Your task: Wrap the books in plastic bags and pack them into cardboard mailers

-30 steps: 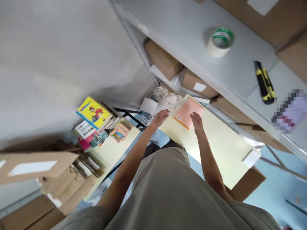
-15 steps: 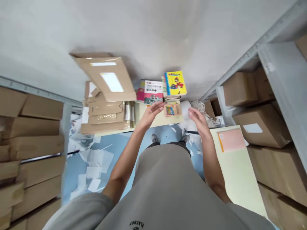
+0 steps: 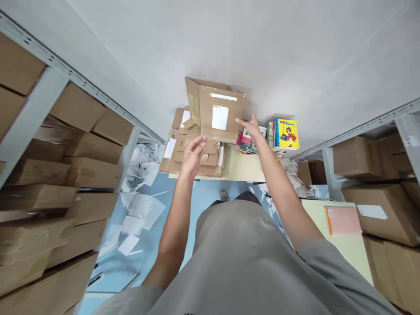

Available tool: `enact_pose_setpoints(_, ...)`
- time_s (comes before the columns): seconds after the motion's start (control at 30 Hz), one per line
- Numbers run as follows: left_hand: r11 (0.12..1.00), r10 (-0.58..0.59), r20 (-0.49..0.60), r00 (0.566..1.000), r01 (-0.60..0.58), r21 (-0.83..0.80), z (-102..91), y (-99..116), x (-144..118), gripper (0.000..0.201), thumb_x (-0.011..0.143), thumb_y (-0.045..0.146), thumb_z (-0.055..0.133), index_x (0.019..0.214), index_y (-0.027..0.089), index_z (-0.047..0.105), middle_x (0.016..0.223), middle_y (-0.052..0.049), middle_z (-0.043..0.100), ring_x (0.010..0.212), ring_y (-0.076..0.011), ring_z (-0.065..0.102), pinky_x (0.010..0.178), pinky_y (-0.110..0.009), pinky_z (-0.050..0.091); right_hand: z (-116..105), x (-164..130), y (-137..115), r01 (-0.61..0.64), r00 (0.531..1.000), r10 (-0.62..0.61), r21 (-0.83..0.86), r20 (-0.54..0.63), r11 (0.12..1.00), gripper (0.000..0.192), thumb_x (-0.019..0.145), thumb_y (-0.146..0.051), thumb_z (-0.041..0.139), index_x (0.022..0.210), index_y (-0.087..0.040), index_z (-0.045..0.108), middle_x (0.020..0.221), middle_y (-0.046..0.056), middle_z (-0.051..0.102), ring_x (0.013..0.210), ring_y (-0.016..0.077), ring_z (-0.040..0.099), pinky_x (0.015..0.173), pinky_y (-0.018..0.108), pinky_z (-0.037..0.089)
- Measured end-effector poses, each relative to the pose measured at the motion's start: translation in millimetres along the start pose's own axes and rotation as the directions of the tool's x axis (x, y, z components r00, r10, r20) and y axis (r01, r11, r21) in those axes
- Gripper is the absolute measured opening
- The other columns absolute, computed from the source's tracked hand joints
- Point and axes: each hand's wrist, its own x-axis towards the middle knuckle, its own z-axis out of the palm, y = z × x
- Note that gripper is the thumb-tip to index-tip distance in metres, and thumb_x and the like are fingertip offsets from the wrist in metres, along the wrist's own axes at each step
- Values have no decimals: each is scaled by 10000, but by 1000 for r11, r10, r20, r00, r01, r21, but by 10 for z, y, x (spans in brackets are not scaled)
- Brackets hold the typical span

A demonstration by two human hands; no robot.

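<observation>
An opened cardboard box (image 3: 205,105) with white labels leans on a pile of flattened cardboard (image 3: 185,168) against the wall. My right hand (image 3: 252,127) is open at the box's right edge, thumb and fingers spread; whether it touches the box I cannot tell. Below the box's lower left corner, my left hand (image 3: 193,157) hovers over the cardboard pile with its fingers loosely bent and nothing in it. Behind my right hand lies a book with a white and pink cover (image 3: 248,145), partly hidden. A yellow picture book (image 3: 288,134) tops a stack to its right.
These things rest on a pale yellow table (image 3: 239,168) by the wall. Shelves of cardboard boxes (image 3: 98,201) line the left, and more boxes (image 3: 380,210) the right. Paper scraps (image 3: 141,214) litter the blue floor. A pink notebook (image 3: 344,221) lies on the right-hand table.
My view has swung left. My right hand has moved from above the table's right part to the box's right edge, and my left hand has shifted left over the cardboard pile.
</observation>
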Motion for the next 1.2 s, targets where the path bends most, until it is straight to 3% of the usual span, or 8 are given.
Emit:
enact_pose_setpoints(0.17,1000,-6,-47,999,5,-20,-322,13,-42,669,818,580,987,1381,271,801,1628,-174,763,1554,-348,716,1332,-520,537,335,209,-128,-79,996,83,91,-44,993,1336,687,-668,1060,1737,-90,470,1664,283,698,1501,318,730,1310,475,574)
enact_pose_setpoints(0.4,1000,1,-136,991,-2,-5,-600,-40,102,676,776,574,993,1341,254,801,1579,-190,779,1502,-349,749,1321,-518,548,391,-6,-221,-35,992,57,186,-111,982,634,771,-719,943,1117,-237,718,1398,134,859,1396,307,757,1242,440,630)
enact_pose_setpoints(0.53,998,58,-106,993,-55,29,-584,14,290,645,825,572,959,1364,262,789,1595,-183,768,1520,-334,736,1312,-495,563,-51,-305,-287,65,995,-43,265,-88,962,704,727,-825,936,1098,-288,672,1486,117,833,1490,345,727,1251,484,640)
enact_pose_setpoints(0.67,985,150,-32,988,-147,85,-383,100,593,682,867,611,959,1432,277,771,1634,-173,740,1625,-349,648,1360,-496,520,-893,-887,-274,133,984,-100,243,-145,961,748,709,-873,962,1126,-302,716,1507,109,830,1527,372,711,1261,531,637)
enact_pose_setpoints(0.77,971,201,53,978,-206,119,36,80,890,824,818,655,1019,1493,274,739,1749,-173,648,1727,-387,526,1436,-531,429,-1591,-1512,-171,159,966,-87,298,-243,941,710,696,-803,1044,1127,-314,764,1419,69,873,1478,369,749,1229,535,659)
enact_pose_setpoints(0.9,969,165,335,928,-216,121,977,-178,1141,990,718,698,1097,1530,272,723,1761,-182,635,1719,-427,526,1460,-571,395,-2324,-2554,39,179,911,-6,383,-412,906,637,663,-669,1144,1064,-321,795,1204,19,917,1331,327,825,1151,474,700)
enact_pose_setpoints(1.03,982,70,665,744,-168,85,2066,-631,919,889,762,730,1052,1461,262,761,1473,-155,809,1508,-381,717,1348,-549,535,-2657,-3778,224,206,768,87,373,-635,905,599,679,-613,1161,1076,-328,814,1151,0,914,1206,285,844,1104,435,708)
enact_pose_setpoints(1.2,989,-46,845,533,-97,114,3156,-1210,93,623,787,647,995,1216,242,795,1222,-103,850,1232,-291,801,1168,-428,630,-2625,-5237,419,226,529,157,317,-834,921,536,720,-629,1136,1009,-334,794,1197,-1,905,1259,289,818,1182,476,668)
